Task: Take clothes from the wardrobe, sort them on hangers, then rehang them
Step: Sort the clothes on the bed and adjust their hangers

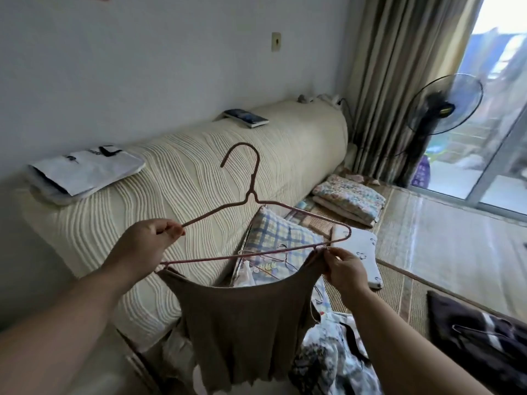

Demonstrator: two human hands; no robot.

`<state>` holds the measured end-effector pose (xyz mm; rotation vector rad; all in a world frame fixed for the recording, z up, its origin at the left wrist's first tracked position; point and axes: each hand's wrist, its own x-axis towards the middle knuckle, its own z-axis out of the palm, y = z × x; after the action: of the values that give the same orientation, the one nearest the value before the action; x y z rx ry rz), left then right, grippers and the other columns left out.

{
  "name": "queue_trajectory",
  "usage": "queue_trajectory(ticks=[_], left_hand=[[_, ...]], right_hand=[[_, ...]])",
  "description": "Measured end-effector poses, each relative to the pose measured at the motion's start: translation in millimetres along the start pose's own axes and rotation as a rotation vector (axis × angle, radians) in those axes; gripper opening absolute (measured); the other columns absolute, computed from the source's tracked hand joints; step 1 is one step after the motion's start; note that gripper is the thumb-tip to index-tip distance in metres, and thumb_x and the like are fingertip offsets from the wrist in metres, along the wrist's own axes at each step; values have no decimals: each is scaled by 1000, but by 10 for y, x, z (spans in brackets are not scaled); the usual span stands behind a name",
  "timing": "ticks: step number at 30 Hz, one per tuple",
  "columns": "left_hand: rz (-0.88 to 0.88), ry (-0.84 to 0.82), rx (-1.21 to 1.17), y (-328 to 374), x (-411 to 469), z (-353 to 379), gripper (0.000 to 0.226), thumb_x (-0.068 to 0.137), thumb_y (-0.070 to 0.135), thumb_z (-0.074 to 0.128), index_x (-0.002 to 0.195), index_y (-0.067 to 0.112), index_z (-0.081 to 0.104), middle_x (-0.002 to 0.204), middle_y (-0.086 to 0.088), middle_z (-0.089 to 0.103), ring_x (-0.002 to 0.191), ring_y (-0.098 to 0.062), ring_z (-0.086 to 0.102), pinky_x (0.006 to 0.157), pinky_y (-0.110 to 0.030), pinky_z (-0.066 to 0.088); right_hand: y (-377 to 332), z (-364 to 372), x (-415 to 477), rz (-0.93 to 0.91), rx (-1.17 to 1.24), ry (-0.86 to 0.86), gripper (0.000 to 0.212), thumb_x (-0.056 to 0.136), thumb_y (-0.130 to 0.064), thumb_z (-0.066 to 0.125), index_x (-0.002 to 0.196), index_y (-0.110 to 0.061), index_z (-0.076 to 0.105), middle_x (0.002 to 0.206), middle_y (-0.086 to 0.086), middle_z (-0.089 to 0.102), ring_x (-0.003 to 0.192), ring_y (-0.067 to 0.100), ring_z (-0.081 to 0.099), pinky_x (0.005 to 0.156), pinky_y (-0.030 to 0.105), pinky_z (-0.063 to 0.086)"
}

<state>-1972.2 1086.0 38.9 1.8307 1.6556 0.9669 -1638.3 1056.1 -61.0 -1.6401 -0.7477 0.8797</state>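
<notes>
I held the wire hanger (252, 192) up in front of me at chest level, hook uppermost and tilted slightly to my left, over the edge of the bed. My left hand (148, 246) was closed on it, thumb and fingertips pinching the left end of the sloping upper arm. My right hand (346, 270) was also closed, pinching a thin strap of the brown camisole (239, 323) against the lower bar, just inside the hanger's right corner. The camisole's other strap lay over the left end of the same bar, below my left hand. The garment hung straight down from the bar between my forearms, its neckline sagging in a curve and its wavy hem free near the bottom of the view. Behind the hanger stood a padded headboard under a cream ribbed cover (199, 181), with a white paper bag (85, 169) and a book (246, 118) lying on its top. A checked pillow (279, 238) leaned against it, directly behind the lower bar. Below my right wrist lay a black-and-white patterned garment (336, 352). Farther right a dark garment (479, 337) lay flat on the woven mat (427, 238), a second wire hanger on it. A standing fan (445, 104) stood by the curtain (399, 67).
</notes>
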Motion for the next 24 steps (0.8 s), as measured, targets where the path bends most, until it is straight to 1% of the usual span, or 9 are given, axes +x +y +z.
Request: queue_trajectory(ticks=[4, 6, 8, 10, 13, 17, 19, 22, 24], left_hand=[[27, -31, -65, -96, 178, -62, 13, 92, 18, 58, 84, 16, 67, 78, 11, 62, 83, -10, 56, 75, -26, 36], [29, -57, -105, -156, 260, -92, 14, 92, 17, 58, 80, 16, 66, 78, 11, 62, 81, -9, 55, 79, -26, 36], [39, -82, -156, -217, 335, -114, 19, 91, 16, 58, 74, 20, 65, 78, 9, 64, 78, -5, 55, 78, -27, 36], [52, -106, -199, -259, 389, -131, 22, 91, 15, 58, 71, 23, 64, 78, 8, 64, 75, -2, 54, 72, -26, 38], [64, -122, -245, -322, 461, -151, 23, 91, 12, 58, 71, 21, 64, 76, 7, 63, 74, 0, 53, 69, -20, 39], [72, -151, -288, -410, 565, -202, 20, 92, 12, 56, 74, 16, 64, 73, 4, 61, 66, -4, 49, 55, -4, 37], [78, -162, -316, -435, 603, -189, 19, 92, 10, 55, 76, 14, 64, 76, 4, 60, 70, -2, 50, 63, -7, 38], [72, -179, -348, -470, 647, -165, 16, 93, 10, 54, 80, 11, 64, 73, 3, 58, 67, -5, 47, 68, -19, 39], [85, -195, -355, -540, 700, -162, 20, 92, 11, 55, 75, 18, 64, 80, 4, 61, 77, -5, 53, 72, -13, 41]], right_hand=[[-67, 93, -86, 19, 75, 67, 15, 89, -16, 63, 102, -14, 70, 83, 11, 68, 69, 24, 63, 71, 43, 56], [-131, 101, -159, 36, 202, 100, 15, 90, -11, 62, 103, -18, 65, 81, 9, 65, 56, 13, 61, 62, 36, 56], [-190, 107, -206, 34, 302, 84, 19, 91, -5, 57, 106, -15, 63, 74, 7, 61, 43, 5, 53, 45, 22, 49], [-237, 136, -239, 26, 349, 55, 24, 93, -3, 53, 113, -13, 62, 74, 7, 62, 46, 8, 51, 39, 18, 40], [-291, 180, -289, -16, 369, 43, 38, 93, 0, 49, 124, -20, 57, 76, 1, 68, 56, 14, 51, 46, 23, 41], [-378, 204, -394, -77, 725, 19, 57, 90, 10, 45, 127, -33, 47, 78, 5, 72, 55, 12, 63, 49, 21, 50], [-411, 208, -448, -57, 831, -25, 56, 90, 10, 45, 128, -31, 49, 81, 10, 67, 55, 14, 61, 50, 23, 50], [-444, 255, -528, -35, 593, -43, 55, 90, 9, 47, 131, -28, 48, 80, 12, 63, 50, 13, 59, 41, 20, 46], [-453, 264, -579, -35, 327, -7, 54, 90, 4, 53, 136, -25, 44, 78, 10, 62, 45, 8, 57, 36, 18, 40]])
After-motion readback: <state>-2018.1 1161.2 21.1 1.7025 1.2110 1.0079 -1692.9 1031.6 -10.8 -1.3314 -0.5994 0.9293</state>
